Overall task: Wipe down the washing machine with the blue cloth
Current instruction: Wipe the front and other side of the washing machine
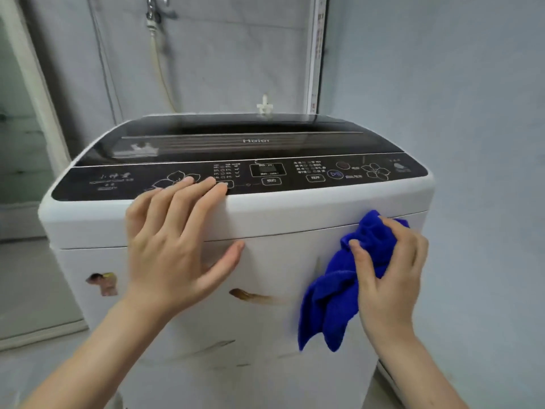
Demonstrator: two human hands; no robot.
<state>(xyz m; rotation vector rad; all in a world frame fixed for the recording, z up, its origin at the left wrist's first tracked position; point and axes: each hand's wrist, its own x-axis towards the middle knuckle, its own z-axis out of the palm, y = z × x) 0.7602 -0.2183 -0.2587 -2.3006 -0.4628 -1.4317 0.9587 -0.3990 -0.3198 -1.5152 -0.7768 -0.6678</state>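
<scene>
A white top-loading washing machine (280, 214) with a dark glass lid and a black control panel fills the middle of the view. My left hand (174, 240) lies flat over its upper front edge, fingers straight and reaching onto the panel, thumb on the front wall. My right hand (389, 270) grips a bunched blue cloth (330, 302) and holds it against the right side of the front wall, just under the top rim. A loose end of the cloth hangs down below the hand.
Brown streaks (253, 296) and a peeling sticker (103, 283) mark the front wall. A tap with a hose (156, 39) is on the tiled wall behind. A plain wall stands close on the right; a door frame (35, 93) is at the left.
</scene>
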